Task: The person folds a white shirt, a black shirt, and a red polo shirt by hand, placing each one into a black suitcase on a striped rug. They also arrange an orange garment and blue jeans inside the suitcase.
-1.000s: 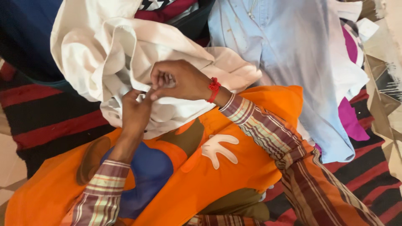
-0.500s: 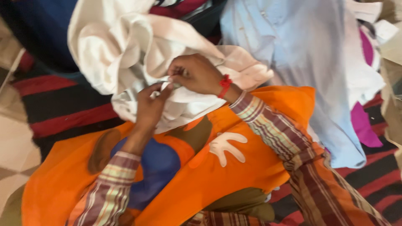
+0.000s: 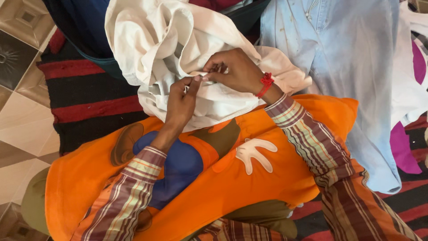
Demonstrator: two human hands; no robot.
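Note:
A crumpled white garment [image 3: 174, 40] lies over my lap and the rug. My left hand [image 3: 180, 102] pinches a fold of this white cloth between thumb and fingers. My right hand [image 3: 236, 71], with a red thread band at the wrist, pinches the same cloth right beside it, fingertips almost touching the left hand's. Both arms wear striped sleeves. Under the hands spreads an orange cloth [image 3: 267, 178] printed with a blue and brown cartoon figure and a white glove shape.
A light blue shirt [image 3: 352, 67] lies at the right, with a magenta cloth [image 3: 403, 147] beyond it. A dark blue cloth [image 3: 84, 22] sits at the upper left. A red and black striped rug [image 3: 89, 102] covers the floor; beige tiles [image 3: 22, 89] show at the left.
The view has shifted, so everything sits further right and floor tiles appear at the left. Both hands keep pinching the white cloth, fingertips now closer together.

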